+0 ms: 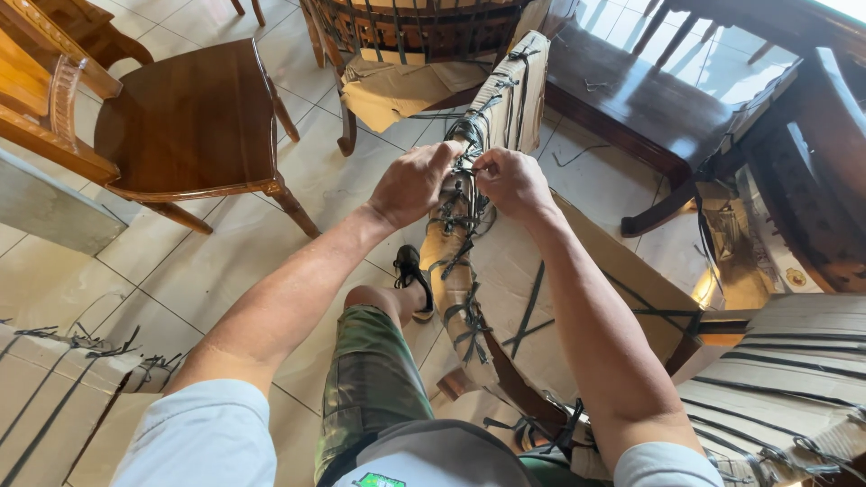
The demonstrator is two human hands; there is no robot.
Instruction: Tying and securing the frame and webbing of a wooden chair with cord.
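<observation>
The black strap (465, 194) runs knotted down the cardboard-wrapped leg (469, 243), which slants over the tiled floor (316, 180). Both hands, left (415, 183) and right (512, 183), are closed, pinching it. This looks like knot work; pulling needs steady, even tension.

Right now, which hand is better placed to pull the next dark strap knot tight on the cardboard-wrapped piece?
Probably the right hand: its fingertips pinch the dark strap at the knot, while the left hand rests against the cardboard-wrapped piece, steadying it.
</observation>
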